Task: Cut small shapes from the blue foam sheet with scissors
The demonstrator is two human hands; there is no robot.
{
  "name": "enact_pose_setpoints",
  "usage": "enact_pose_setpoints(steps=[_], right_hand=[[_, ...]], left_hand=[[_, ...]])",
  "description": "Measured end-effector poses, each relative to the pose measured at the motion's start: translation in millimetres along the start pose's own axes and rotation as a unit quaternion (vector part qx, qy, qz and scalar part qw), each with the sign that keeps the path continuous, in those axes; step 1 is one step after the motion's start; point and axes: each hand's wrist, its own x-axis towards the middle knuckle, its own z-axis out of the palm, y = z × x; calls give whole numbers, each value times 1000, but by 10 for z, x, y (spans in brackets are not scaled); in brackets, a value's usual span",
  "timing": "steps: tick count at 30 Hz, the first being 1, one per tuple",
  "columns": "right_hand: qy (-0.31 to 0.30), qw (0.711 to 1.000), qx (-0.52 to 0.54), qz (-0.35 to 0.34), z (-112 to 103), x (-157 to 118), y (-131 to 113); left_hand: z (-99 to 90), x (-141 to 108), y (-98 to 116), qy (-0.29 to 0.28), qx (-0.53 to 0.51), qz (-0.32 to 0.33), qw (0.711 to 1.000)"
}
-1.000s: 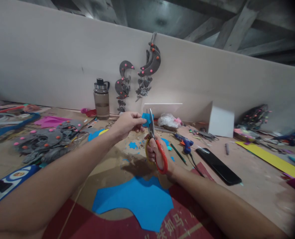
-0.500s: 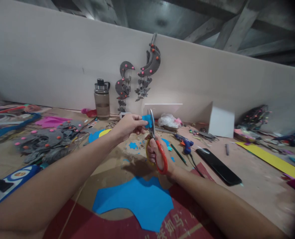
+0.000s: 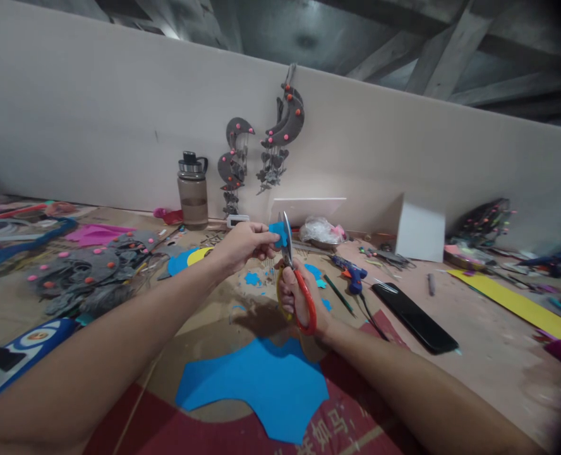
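Between scissor blades (image 3: 288, 239), blue piece's (image 3: 278, 234) edge

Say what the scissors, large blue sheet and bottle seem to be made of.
Scissors: blades look like metal, from their grey shine; smooth-looking red and yellow handles, probably plastic. Large blue sheet: evenly matte, likely felt or craft foam; I can't tell which. Bottle: smooth, probably plastic, as the liquid shows through; glass isn't ruled out.

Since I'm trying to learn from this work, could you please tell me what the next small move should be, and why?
Probably a small snip: the right hand grips the scissors by their handles, the left hand pinches the small blue piece right at the blades, and their tips look slightly parted.
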Motion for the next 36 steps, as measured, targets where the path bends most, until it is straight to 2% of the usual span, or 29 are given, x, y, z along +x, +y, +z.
enact_pose_setpoints(steps=[8, 14, 21, 31, 36], right_hand=[[5, 1000, 9, 29, -12, 10, 14], [9, 998, 30, 54, -59, 65, 91], [9, 999, 28, 42, -61, 49, 90], [15, 998, 22, 56, -13, 30, -22], [15, 998, 21, 51, -10, 14, -18]], left_hand=[[-17, -4, 10, 24, -10, -8, 1000], [-17, 9, -5, 22, -11, -8, 1000], [-25, 11, -3, 17, -28, -27, 999], [-54, 25, -21, 40, -19, 16, 999], [-71, 27, -42, 23, -27, 23, 999]])
